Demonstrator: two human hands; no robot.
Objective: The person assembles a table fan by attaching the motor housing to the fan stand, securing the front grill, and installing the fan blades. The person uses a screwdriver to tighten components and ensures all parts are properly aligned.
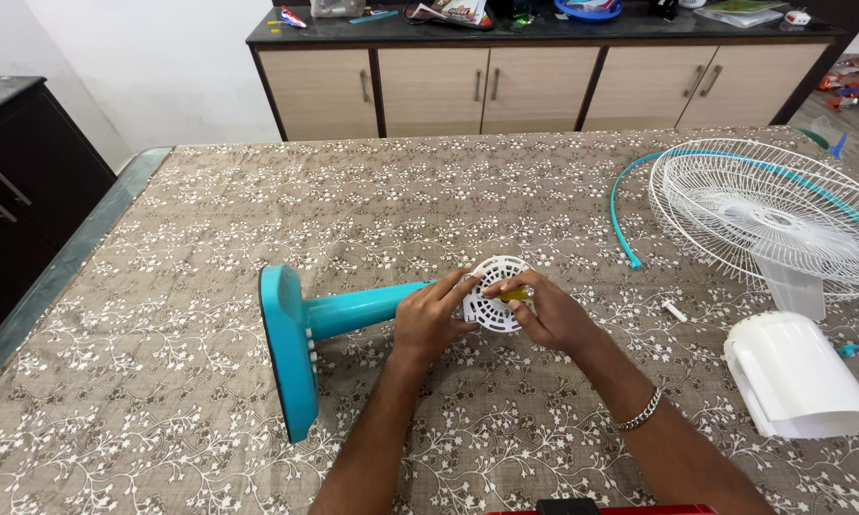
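Observation:
A teal fan stand (301, 329) lies on its side on the table, its round base to the left and its pole pointing right. At the pole's right end sits a round white perforated plastic part (494, 292). My left hand (431, 318) grips the pole end and the edge of that white part. My right hand (547, 310) holds a small yellow-handled tool (517, 295) against the white part.
A white wire fan grill (773, 215) with a teal rim band (623, 224) lies at the right. A white plastic housing (794, 377) sits near the right edge. A small white piece (674, 311) lies between them. Cabinets (534, 86) stand behind the table.

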